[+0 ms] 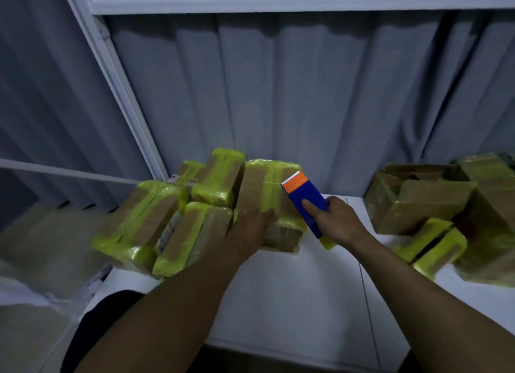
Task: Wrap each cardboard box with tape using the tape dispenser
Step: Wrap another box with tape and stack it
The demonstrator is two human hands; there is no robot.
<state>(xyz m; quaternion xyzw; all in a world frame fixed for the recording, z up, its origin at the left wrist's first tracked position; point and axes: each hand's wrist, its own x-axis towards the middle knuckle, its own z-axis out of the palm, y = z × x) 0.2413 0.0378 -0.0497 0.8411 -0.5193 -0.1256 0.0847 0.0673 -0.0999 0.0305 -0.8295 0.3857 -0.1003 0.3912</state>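
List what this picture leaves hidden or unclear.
Head view: the left hand covers the near top of the box under it.
The right hand hides most of the tape roll on the tape dispenser.
The pile of boxes at right is cut off by the frame edge.
The far-left heap is too blurred to identify.

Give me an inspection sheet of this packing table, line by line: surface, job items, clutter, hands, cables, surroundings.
Surface: white table, boxes stacked at left and right.
Job's things: centre box, banded in yellow-green tape; blue tape dispenser with orange cutter, held at its right edge.
Clutter: taped boxes piled left; open cardboard box and small taped boxes right.
Hands: left hand rests flat on centre box; right hand grips tape dispenser.
Cables: thin dark line across table, seam or cord unclear.
Surroundings: grey curtain, white frame post.
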